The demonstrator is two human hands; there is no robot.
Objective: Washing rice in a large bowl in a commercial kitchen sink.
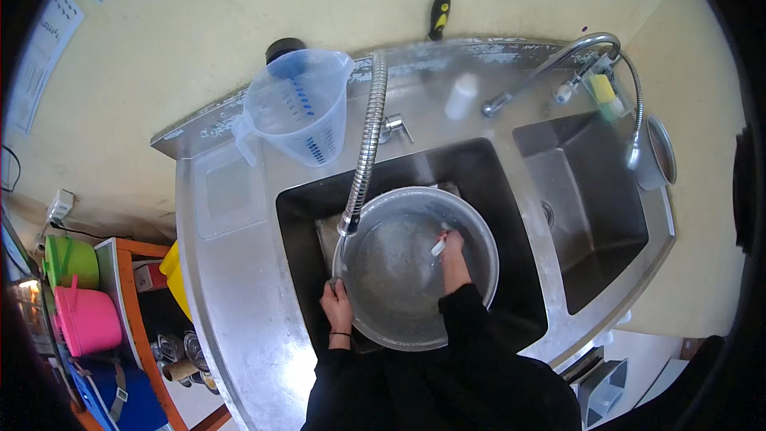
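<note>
A large round metal pot (395, 338) with shallow, cloudy water (395, 275) in it stands in the left basin (514, 305) of a steel double sink. My left hand (337, 308), with a dark band at the wrist, grips the pot's rim on its left side. Inside the pot, towards its right wall, my right hand (453, 243) is closed around a small white object (438, 248); the fingers cover much of it, so its kind is unclear. A ribbed metal spray hose (372, 114) hangs down over the pot's upper left rim.
Behind the basin are a translucent measuring jug (293, 108), a tap lever (395, 127) and a white bottle (461, 96). At right lie a second basin (598, 209), a curved faucet (556, 63), a sponge (602, 88) and a metal pot (653, 158). Coloured containers (88, 317) stand at left.
</note>
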